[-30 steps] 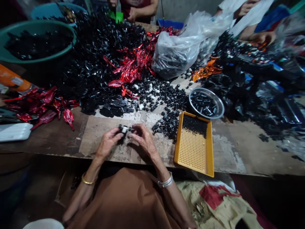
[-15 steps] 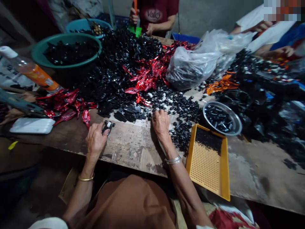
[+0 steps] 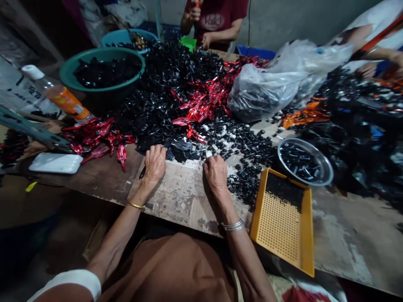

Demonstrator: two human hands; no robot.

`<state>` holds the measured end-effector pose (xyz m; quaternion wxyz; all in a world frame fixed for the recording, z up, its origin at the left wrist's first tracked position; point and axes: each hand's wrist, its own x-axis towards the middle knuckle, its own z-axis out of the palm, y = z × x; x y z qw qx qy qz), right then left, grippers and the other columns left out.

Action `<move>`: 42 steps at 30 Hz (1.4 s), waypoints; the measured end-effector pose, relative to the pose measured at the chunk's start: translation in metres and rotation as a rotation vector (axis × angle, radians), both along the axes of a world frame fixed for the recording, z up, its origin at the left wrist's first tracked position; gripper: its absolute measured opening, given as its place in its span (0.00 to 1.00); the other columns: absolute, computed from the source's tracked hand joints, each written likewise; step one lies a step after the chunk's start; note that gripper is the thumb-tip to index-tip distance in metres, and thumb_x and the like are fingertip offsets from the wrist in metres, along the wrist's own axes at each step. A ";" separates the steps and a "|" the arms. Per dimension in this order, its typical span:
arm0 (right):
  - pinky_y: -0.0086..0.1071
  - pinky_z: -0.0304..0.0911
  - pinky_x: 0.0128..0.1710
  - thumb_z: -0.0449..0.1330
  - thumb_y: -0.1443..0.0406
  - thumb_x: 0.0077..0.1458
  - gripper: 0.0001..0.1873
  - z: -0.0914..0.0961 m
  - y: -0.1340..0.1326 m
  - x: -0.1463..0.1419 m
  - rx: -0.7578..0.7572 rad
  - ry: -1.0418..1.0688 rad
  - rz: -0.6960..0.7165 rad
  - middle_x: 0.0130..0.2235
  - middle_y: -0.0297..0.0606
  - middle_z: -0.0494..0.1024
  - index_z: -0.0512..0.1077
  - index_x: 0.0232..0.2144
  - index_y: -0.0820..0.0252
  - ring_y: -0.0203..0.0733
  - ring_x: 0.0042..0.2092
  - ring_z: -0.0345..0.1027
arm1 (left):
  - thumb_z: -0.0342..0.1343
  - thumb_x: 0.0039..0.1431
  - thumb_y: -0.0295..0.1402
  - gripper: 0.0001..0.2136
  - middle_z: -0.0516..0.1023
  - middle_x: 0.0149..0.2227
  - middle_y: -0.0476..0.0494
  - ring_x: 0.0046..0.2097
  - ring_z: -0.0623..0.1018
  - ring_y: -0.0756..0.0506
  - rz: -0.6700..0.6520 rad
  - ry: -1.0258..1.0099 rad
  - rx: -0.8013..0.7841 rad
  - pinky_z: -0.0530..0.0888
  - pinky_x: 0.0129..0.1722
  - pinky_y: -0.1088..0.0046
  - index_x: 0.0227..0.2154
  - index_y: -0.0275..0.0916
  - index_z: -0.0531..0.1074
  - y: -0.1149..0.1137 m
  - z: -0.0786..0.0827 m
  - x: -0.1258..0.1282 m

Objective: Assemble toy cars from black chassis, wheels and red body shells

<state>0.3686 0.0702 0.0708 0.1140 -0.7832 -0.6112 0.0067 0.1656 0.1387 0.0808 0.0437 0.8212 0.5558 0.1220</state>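
Over scuffed wood (image 3: 179,193) by flat black parts (image 3: 181,152), both hands (image 3: 155,165) (image 3: 216,173), fingers curled, grip unclear.

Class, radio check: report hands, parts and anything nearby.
Left hand by black parts. Right hand by white pieces. Both grips hidden. Yellow tray further right.

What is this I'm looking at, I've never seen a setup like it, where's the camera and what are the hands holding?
There's no machine: these are a person's bare hands, seen by one camera worn on their head, looking forward and down. On the table lie black parts, shiny red parts and small black and white pieces. To the right are a yellow tray and a clear bowl holding small dark bits. The left hand is by the black parts; a dark piece shows beside it, perhaps held. The right hand is by the small pieces, its fingertips hidden, so I can't tell whether it holds anything.
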 end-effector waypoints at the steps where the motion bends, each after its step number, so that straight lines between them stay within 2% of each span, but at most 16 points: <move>1: 0.35 0.52 0.36 0.51 0.68 0.58 0.09 0.003 -0.002 0.001 -0.041 0.004 -0.002 0.37 0.46 0.71 0.72 0.36 0.63 0.45 0.37 0.60 | 0.44 0.56 0.22 0.16 0.73 0.49 0.32 0.48 0.70 0.35 -0.029 0.014 0.009 0.66 0.45 0.59 0.45 0.33 0.71 0.001 -0.001 0.000; 5: 0.34 0.53 0.36 0.50 0.70 0.58 0.12 0.010 -0.006 0.005 -0.061 0.074 -0.065 0.39 0.46 0.70 0.71 0.40 0.65 0.44 0.38 0.61 | 0.44 0.57 0.23 0.15 0.74 0.46 0.35 0.46 0.71 0.37 -0.148 0.001 0.065 0.67 0.45 0.62 0.44 0.35 0.72 0.000 -0.008 -0.001; 8: 0.33 0.53 0.36 0.51 0.71 0.58 0.17 0.012 0.001 0.003 -0.013 0.119 -0.041 0.42 0.46 0.69 0.69 0.49 0.62 0.44 0.38 0.62 | 0.44 0.58 0.23 0.15 0.75 0.44 0.36 0.46 0.72 0.37 -0.137 -0.017 0.087 0.67 0.44 0.62 0.43 0.36 0.72 0.000 -0.012 0.004; 10: 0.33 0.52 0.36 0.51 0.71 0.59 0.16 0.011 0.009 0.001 -0.005 0.108 0.012 0.41 0.45 0.69 0.70 0.48 0.59 0.44 0.38 0.62 | 0.45 0.58 0.24 0.15 0.75 0.43 0.36 0.46 0.72 0.37 -0.115 -0.027 0.089 0.66 0.44 0.62 0.44 0.36 0.71 0.000 -0.014 0.008; 13: 0.34 0.52 0.37 0.50 0.68 0.60 0.13 0.005 0.018 -0.002 0.041 0.099 0.034 0.36 0.43 0.69 0.74 0.40 0.59 0.44 0.36 0.61 | 0.44 0.59 0.24 0.15 0.75 0.42 0.35 0.45 0.72 0.37 -0.086 -0.080 0.108 0.67 0.44 0.62 0.44 0.36 0.72 0.003 -0.016 0.011; 17: 0.34 0.56 0.37 0.52 0.68 0.59 0.11 -0.005 0.020 0.002 0.220 0.271 0.005 0.36 0.41 0.69 0.73 0.39 0.59 0.42 0.36 0.61 | 0.43 0.60 0.24 0.14 0.76 0.37 0.37 0.43 0.73 0.40 0.028 -0.353 0.214 0.68 0.44 0.63 0.37 0.36 0.74 0.014 -0.013 0.003; 19: 0.35 0.58 0.38 0.52 0.67 0.58 0.10 -0.005 0.017 0.007 0.355 0.389 -0.017 0.36 0.40 0.69 0.73 0.39 0.60 0.42 0.37 0.63 | 0.45 0.60 0.27 0.12 0.76 0.37 0.38 0.43 0.74 0.41 0.112 -0.569 0.280 0.69 0.45 0.65 0.36 0.37 0.74 0.020 -0.010 -0.004; 21: 0.36 0.60 0.40 0.53 0.65 0.58 0.10 -0.001 0.011 0.013 0.480 0.474 -0.025 0.36 0.40 0.68 0.73 0.38 0.60 0.43 0.38 0.64 | 0.48 0.59 0.32 0.09 0.76 0.35 0.41 0.39 0.75 0.44 0.236 -0.829 0.272 0.70 0.42 0.67 0.35 0.37 0.73 0.024 -0.006 -0.012; 23: 0.38 0.62 0.40 0.55 0.61 0.57 0.09 0.006 0.003 0.016 0.556 0.544 -0.014 0.37 0.40 0.69 0.73 0.37 0.59 0.44 0.39 0.64 | 0.51 0.58 0.38 0.09 0.76 0.30 0.46 0.32 0.75 0.47 0.339 -1.126 0.134 0.72 0.34 0.70 0.34 0.38 0.71 0.022 0.000 -0.019; 26: 0.36 0.63 0.38 0.59 0.57 0.54 0.11 0.016 -0.014 0.012 0.542 0.833 -0.038 0.35 0.38 0.72 0.73 0.35 0.58 0.41 0.37 0.65 | 0.57 0.51 0.43 0.13 0.76 0.26 0.49 0.26 0.74 0.49 0.324 -1.491 -0.248 0.70 0.23 0.76 0.32 0.39 0.69 0.001 0.008 -0.022; 28: 0.32 0.62 0.32 0.61 0.55 0.51 0.13 0.020 -0.027 0.002 0.449 1.191 -0.108 0.29 0.33 0.72 0.73 0.33 0.58 0.37 0.30 0.65 | 0.61 0.46 0.41 0.13 0.76 0.25 0.47 0.26 0.76 0.48 0.277 -1.589 -0.511 0.69 0.20 0.77 0.30 0.38 0.69 -0.021 0.011 -0.016; 30: 0.28 0.60 0.25 0.64 0.54 0.46 0.14 0.021 -0.038 -0.011 0.344 1.547 -0.198 0.23 0.29 0.70 0.72 0.31 0.59 0.33 0.24 0.62 | 0.63 0.44 0.40 0.13 0.77 0.25 0.46 0.25 0.76 0.48 0.260 -1.599 -0.761 0.69 0.19 0.78 0.29 0.36 0.70 -0.045 0.009 -0.006; 32: 0.26 0.58 0.22 0.68 0.56 0.41 0.15 0.022 -0.047 -0.023 0.280 1.798 -0.268 0.21 0.27 0.68 0.71 0.28 0.59 0.30 0.21 0.60 | 0.63 0.44 0.39 0.13 0.77 0.25 0.46 0.25 0.76 0.48 0.251 -1.590 -0.950 0.70 0.19 0.78 0.29 0.35 0.72 -0.066 0.005 0.006; 34: 0.24 0.59 0.21 0.70 0.58 0.38 0.16 0.021 -0.053 -0.033 0.263 1.927 -0.309 0.22 0.27 0.70 0.72 0.28 0.59 0.29 0.21 0.60 | 0.64 0.43 0.39 0.14 0.78 0.25 0.47 0.24 0.75 0.50 0.253 -1.599 -1.035 0.71 0.20 0.78 0.30 0.35 0.73 -0.080 0.000 0.017; 36: 0.23 0.61 0.22 0.71 0.60 0.37 0.16 0.020 -0.058 -0.037 0.272 1.967 -0.318 0.23 0.27 0.72 0.72 0.28 0.59 0.28 0.22 0.62 | 0.65 0.42 0.39 0.15 0.78 0.27 0.47 0.24 0.75 0.51 0.250 -1.625 -1.052 0.72 0.21 0.77 0.31 0.35 0.73 -0.087 -0.003 0.025; 42: 0.24 0.64 0.23 0.71 0.60 0.37 0.15 0.014 -0.068 -0.040 0.271 1.968 -0.278 0.25 0.29 0.75 0.74 0.30 0.57 0.29 0.23 0.64 | 0.68 0.40 0.39 0.17 0.78 0.28 0.47 0.26 0.75 0.50 0.220 -1.652 -1.061 0.73 0.23 0.76 0.32 0.34 0.73 -0.091 0.003 0.033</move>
